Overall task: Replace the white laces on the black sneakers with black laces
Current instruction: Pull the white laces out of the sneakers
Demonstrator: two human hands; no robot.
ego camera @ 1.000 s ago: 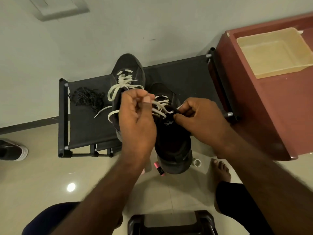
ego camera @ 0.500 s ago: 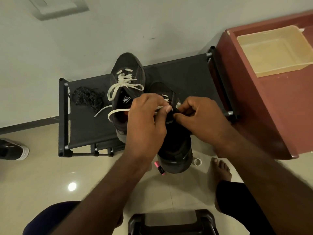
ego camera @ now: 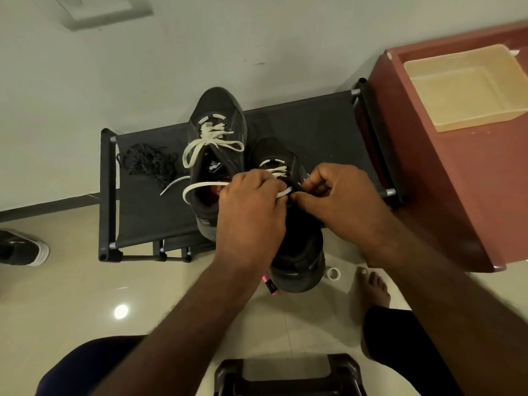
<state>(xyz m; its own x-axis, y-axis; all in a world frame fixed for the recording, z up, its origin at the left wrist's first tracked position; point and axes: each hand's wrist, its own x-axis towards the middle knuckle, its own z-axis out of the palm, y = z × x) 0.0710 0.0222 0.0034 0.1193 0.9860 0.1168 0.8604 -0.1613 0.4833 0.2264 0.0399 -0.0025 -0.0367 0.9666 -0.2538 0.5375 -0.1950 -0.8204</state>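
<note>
1. Head view: your left grip [ego camera: 251, 212], knuckles up, pinches the lace [ego camera: 284, 192] over the near sneaker [ego camera: 297, 252] on the bench [ego camera: 314, 124]; your right grip [ego camera: 340, 201] pinches that sneaker's upper.
2. A second ago your left grip was raised; it now meets the right.

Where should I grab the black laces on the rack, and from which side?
Probably pinch the middle of the black laces from straight above: they lie as one loose tangled heap flat on the rack fabric, no free end stands out, and the sneaker crowds their right side.
</note>
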